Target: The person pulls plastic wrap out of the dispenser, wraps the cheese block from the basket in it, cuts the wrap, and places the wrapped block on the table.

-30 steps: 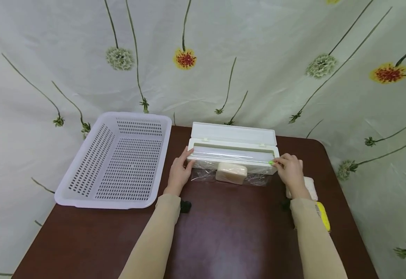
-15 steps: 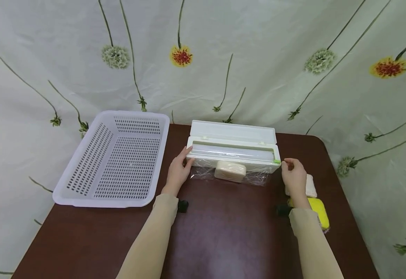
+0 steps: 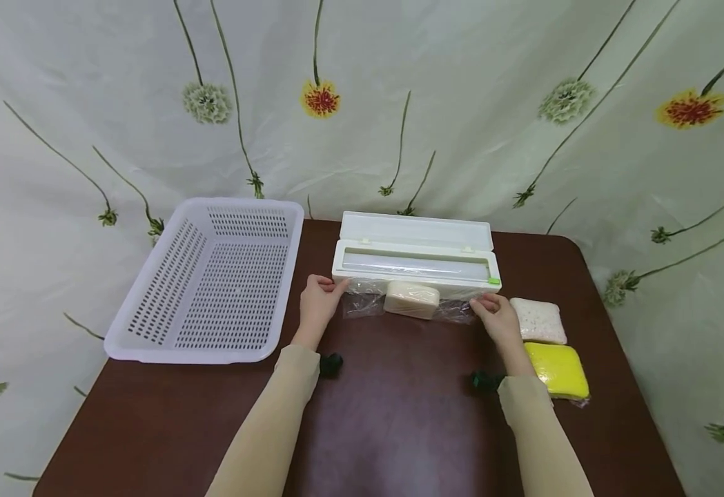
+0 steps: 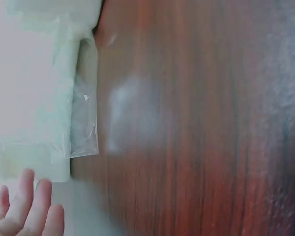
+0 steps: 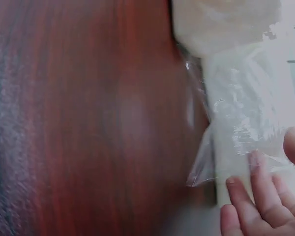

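A white cling film dispenser (image 3: 417, 268) lies on the table with its lid (image 3: 416, 230) raised and a film roll (image 3: 414, 265) inside. Its green cutter slider (image 3: 493, 281) sits at the right end. Clear film (image 5: 246, 108) hangs over the front, and a cream rounded block (image 3: 412, 299) stands against it. My left hand (image 3: 318, 305) is at the film's left edge, fingers extended beside the dispenser's end. At the film's right edge, my right hand (image 3: 498, 320) has its fingertips touching the film, thumb apart from them in the right wrist view.
A pale lilac perforated basket (image 3: 206, 357) stands on the left of the dark brown table (image 3: 393, 414). On the right lie a whitish block (image 3: 538, 321) and a yellow block (image 3: 557, 371) in film. A flower-printed cloth (image 3: 473, 103) hangs behind.
My right hand has let go of the green slider, now at the right end, and moved down and inward to the film's right edge. My left hand has slid slightly down from the dispenser's rim.
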Available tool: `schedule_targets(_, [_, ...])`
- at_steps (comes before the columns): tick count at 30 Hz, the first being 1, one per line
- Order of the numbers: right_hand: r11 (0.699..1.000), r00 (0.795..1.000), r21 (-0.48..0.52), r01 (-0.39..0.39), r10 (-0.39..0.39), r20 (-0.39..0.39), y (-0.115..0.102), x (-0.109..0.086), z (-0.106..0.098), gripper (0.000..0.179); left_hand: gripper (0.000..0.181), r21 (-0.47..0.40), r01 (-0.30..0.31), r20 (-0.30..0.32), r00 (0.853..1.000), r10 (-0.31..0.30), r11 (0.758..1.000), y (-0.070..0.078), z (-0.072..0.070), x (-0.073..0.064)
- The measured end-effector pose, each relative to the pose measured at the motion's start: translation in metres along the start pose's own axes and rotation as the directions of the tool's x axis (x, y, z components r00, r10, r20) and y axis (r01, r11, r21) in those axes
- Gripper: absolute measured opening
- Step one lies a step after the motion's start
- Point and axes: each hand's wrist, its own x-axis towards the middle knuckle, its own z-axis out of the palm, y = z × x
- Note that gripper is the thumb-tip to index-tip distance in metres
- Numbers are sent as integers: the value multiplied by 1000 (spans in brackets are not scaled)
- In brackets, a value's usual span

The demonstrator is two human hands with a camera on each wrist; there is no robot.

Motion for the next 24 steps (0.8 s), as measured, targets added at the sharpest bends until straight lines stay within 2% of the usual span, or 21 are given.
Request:
schedule_targets(3, [998, 994, -50, 28, -34, -103, 5, 2, 5, 43, 44, 18, -1, 34, 999, 1, 1000, -1, 0, -2])
schedule_targets(6, [996, 982, -74, 58, -70, -176, 8, 2, 7, 35, 36, 30, -55, 62, 997, 53, 998, -2, 0, -3])
schedule_targets(9, [994, 974, -81, 72, -88, -209, 10, 1, 8, 33, 29, 41, -105, 53, 993, 103, 994, -1, -1, -5])
schedule_targets(13, [993, 973, -85, 77, -94, -213, 10, -4, 9, 29, 24, 34, -104, 54, 993, 102, 994, -1, -2, -9])
schedule_targets(17, [994, 974, -72, 86, -99, -206, 10, -11, 9, 25, 21, 31, -86, 112, 990, 82, 996, 1, -4, -16])
schedule_targets(21, [996, 979, -31, 81, -85, -183, 9, -23, 5, 22, 20, 93, -110, 148, 984, 95, 990, 5, -9, -26])
schedule_targets(24, [998, 989, -15, 62, -63, -137, 7, -35, -1, 23, 21, 158, -130, 155, 982, 106, 979, 8, -15, -35])
